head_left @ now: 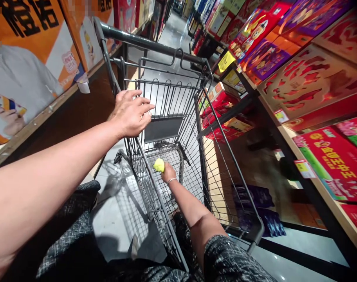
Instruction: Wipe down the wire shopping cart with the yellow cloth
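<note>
A grey wire shopping cart (178, 129) stands in a store aisle in front of me. My left hand (132, 112) rests on the cart's left top rim, palm down with the fingers curled over the wire. My right hand (167, 172) reaches down inside the cart near its floor. It is closed on a small yellow-green wad, maybe a cloth (159, 165), pressed against the wire bottom. A thin bracelet shows on my right wrist. The cart's dark child-seat flap (163, 127) is folded against the handle end.
Shelves with red, purple and gold gift boxes (310, 82) run along the right, with price tags (303, 168) on their edges. Orange and white poster panels (34, 58) line the left. The grey tiled aisle floor (169, 31) stretches ahead past the cart handle (155, 44).
</note>
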`<move>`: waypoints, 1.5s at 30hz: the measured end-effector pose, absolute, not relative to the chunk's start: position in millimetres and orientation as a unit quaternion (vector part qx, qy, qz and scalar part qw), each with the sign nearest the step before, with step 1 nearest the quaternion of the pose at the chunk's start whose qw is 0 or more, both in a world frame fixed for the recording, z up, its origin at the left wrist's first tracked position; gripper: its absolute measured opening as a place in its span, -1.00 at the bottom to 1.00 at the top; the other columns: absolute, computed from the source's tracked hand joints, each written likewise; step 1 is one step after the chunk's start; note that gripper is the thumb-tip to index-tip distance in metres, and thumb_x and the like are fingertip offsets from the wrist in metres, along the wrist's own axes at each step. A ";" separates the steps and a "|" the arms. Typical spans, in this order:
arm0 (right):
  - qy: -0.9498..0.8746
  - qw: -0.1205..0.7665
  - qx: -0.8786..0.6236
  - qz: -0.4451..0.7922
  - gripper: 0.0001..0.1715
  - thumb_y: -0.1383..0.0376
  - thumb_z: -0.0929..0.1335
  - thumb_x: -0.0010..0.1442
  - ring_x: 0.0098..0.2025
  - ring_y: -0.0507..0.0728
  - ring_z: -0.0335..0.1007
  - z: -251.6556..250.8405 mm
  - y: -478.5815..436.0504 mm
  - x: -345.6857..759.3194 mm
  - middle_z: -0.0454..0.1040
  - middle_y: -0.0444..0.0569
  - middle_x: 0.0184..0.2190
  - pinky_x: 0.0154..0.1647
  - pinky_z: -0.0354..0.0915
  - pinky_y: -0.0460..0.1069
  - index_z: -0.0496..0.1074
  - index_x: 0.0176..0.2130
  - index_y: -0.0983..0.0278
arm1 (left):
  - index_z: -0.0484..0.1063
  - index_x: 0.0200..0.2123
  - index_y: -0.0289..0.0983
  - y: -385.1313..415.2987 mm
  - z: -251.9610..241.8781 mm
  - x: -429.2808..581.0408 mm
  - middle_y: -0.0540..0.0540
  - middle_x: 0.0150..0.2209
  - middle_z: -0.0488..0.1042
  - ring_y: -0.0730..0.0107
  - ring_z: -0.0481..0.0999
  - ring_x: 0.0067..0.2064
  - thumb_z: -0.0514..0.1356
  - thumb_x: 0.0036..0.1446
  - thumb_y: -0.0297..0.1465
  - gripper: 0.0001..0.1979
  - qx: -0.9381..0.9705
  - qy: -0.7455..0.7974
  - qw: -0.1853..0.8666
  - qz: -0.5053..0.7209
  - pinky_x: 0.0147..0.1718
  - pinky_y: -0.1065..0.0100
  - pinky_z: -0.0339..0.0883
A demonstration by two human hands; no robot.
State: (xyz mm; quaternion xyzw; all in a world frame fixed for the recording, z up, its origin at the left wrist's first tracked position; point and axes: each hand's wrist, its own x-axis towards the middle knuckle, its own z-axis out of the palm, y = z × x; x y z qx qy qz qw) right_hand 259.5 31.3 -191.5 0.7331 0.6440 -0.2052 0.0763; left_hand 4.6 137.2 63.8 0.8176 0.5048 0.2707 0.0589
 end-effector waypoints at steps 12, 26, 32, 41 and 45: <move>0.631 0.107 0.754 -0.145 -0.33 0.11 0.22 0.37 0.18 0.33 0.14 -203.3 12.4 275.8 0.23 0.18 0.25 0.14 0.13 0.25 0.09 0.39 0.13 | 0.57 0.03 -0.11 136.1 63.2 4.5 -0.05 0.14 0.50 -0.01 0.14 0.34 -0.07 0.25 -0.11 -0.49 0.814 0.498 0.070 0.292 0.35 -0.10 -0.21; 0.719 0.267 0.641 -0.031 -0.34 0.42 0.15 0.34 0.24 0.33 0.11 -119.5 56.6 342.5 0.26 0.15 0.26 0.16 0.12 0.25 0.22 0.34 0.04 | 0.59 -0.01 -0.03 139.2 56.0 3.8 -0.04 0.09 0.52 -0.07 0.17 0.31 -0.02 0.19 -0.10 -0.53 0.808 0.484 0.088 0.325 0.36 -0.15 -0.23; 0.718 0.194 0.648 0.161 -0.41 0.36 0.05 0.40 0.25 0.42 -0.01 0.5 128.7 372.5 0.18 0.18 0.30 0.12 0.07 0.31 0.24 0.32 0.14 | 0.60 -0.06 -0.06 150.5 50.1 3.5 -0.07 0.08 0.52 -0.10 0.17 0.30 0.00 0.17 -0.12 -0.55 0.813 0.467 0.089 0.335 0.34 -0.18 -0.26; 0.710 0.176 0.659 0.176 -0.38 0.40 0.04 0.39 0.29 0.42 -0.09 -35.4 113.6 372.4 0.16 0.21 0.30 0.12 0.04 0.33 0.19 0.35 0.22 | 0.51 0.08 -0.10 134.1 60.0 11.5 -0.05 0.14 0.48 -0.08 0.14 0.31 0.02 0.21 -0.12 -0.53 0.832 0.474 0.085 0.277 0.31 -0.23 -0.23; 0.670 0.216 0.710 0.018 -0.36 0.40 0.04 0.39 0.29 0.35 -0.08 -116.8 59.7 362.2 0.17 0.13 0.30 0.16 0.02 0.29 0.19 0.36 0.12 | 0.56 -0.03 -0.20 125.3 52.7 13.7 -0.13 0.08 0.52 -0.11 0.16 0.30 0.05 0.23 -0.13 -0.58 0.842 0.456 0.090 0.275 0.34 -0.23 -0.43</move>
